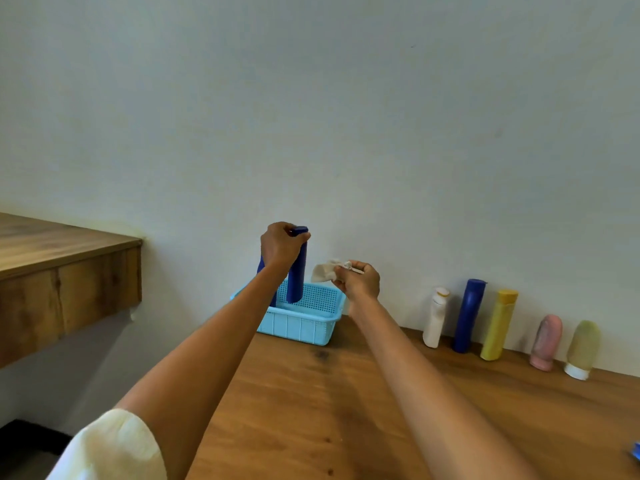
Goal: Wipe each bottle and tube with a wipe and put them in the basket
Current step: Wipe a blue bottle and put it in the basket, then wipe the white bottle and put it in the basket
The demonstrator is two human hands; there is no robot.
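My left hand (280, 244) grips the top of a tall dark blue bottle (298, 275), held upright with its lower end inside the light blue basket (304, 323). Another dark blue bottle (260, 268) stands in the basket, mostly hidden behind my left forearm. My right hand (358, 280) pinches a crumpled white wipe (323, 270) just right of the held bottle, not touching it. Along the wall to the right stand a white bottle (435, 318), a dark blue bottle (468, 315), a yellow bottle (498, 325), a pink tube (546, 342) and a green tube (583, 348).
The basket sits at the far left end of the wooden table (311, 410), against the wall. A second wooden surface (52, 265) juts out at the left, separated by a gap. A small blue object (636, 451) shows at the right edge.
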